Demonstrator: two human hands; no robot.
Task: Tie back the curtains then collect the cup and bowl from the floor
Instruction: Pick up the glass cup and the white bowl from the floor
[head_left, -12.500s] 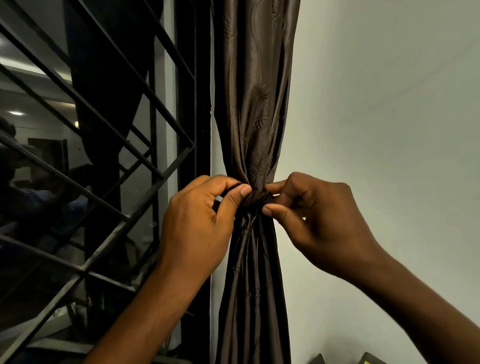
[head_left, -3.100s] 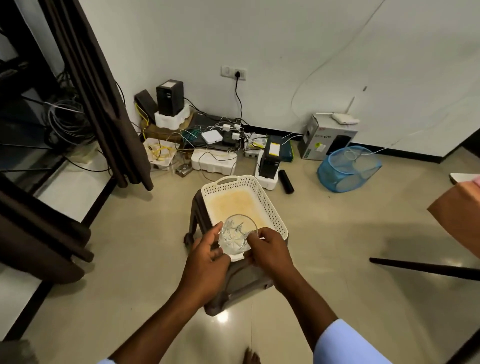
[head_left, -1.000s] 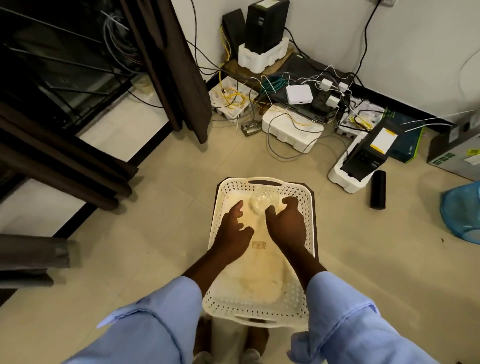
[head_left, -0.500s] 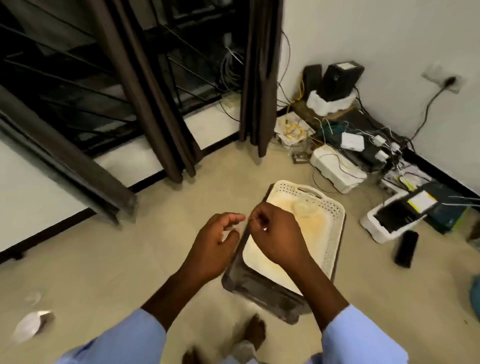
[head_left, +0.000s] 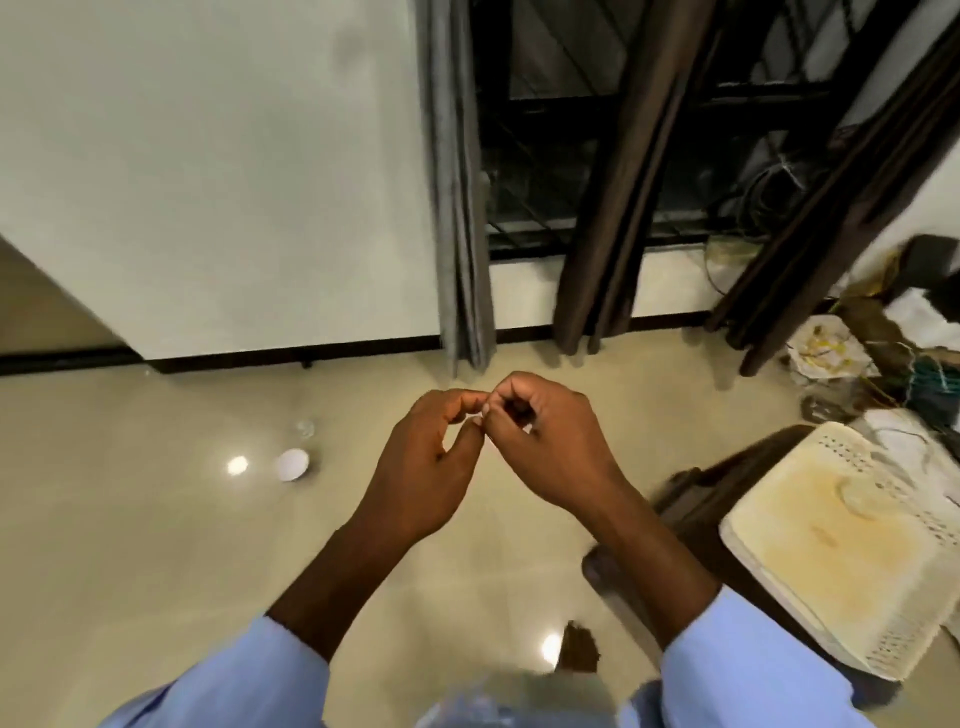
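Sleeves (head_left: 249, 670): my light blue cuffs sit nearest, low in view.
Left hand (head_left: 431, 462): held up over the floor, fingers curled, thumb and forefinger tips meeting; nothing visible between them.
Right hand (head_left: 550, 441): curled the same way, its fingertips touching those of my left; whether it pinches some small thing I cannot tell.
Basket (head_left: 779, 597): cream, perforated, on a dark stool (head_left: 691, 493) to my right.
Glass bowl (head_left: 857, 493): lying inside the basket, blurred.
Floor (head_left: 156, 545): glossy beige tile.
White cup (head_left: 292, 464): on the floor to my left, well apart from my hands, a small clear thing (head_left: 305, 427) just beyond it.
Curtains (head_left: 618, 208): dark panels hanging at the barred window, farthest off.
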